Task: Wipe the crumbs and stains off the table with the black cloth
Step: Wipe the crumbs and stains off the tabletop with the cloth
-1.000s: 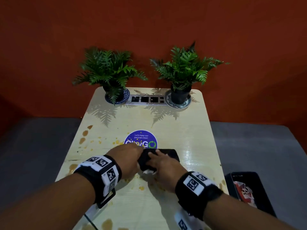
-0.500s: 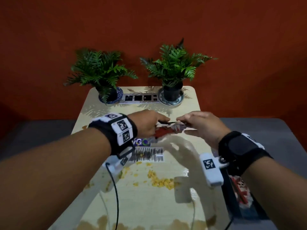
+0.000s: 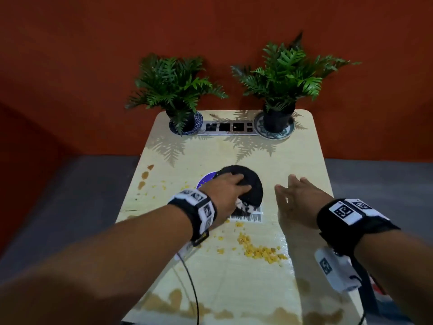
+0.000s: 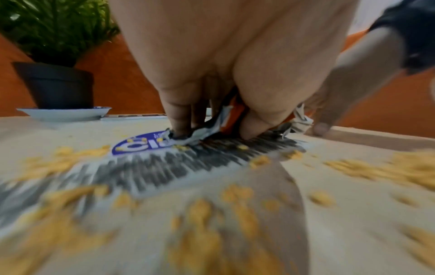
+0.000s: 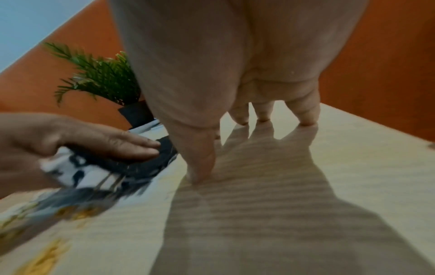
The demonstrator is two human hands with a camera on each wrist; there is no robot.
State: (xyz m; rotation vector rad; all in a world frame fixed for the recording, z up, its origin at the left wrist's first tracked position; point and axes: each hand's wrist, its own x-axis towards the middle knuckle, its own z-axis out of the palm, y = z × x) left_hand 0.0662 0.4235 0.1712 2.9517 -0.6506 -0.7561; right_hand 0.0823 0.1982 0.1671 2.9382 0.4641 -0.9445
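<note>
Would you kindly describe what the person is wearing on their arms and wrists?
Both forearms are bare, no sleeves. Each wrist has a wide black strap with white panels printed with square black-and-white markers. A small white camera unit hangs beneath each, and a thin black cable trails from the left one.

2 hands: a left hand (image 3: pixel 230 188) and a right hand (image 3: pixel 297 200). 1 black cloth (image 3: pixel 248 181). 1 table (image 3: pixel 311 174). 2 potted ferns, left (image 3: pixel 173 83) and right (image 3: pixel 288 73), each on 1 saucer. 2 wristbands. 1 round blue sticker (image 3: pixel 206 181). Many yellow crumbs (image 3: pixel 257 250), too many to count.
</note>
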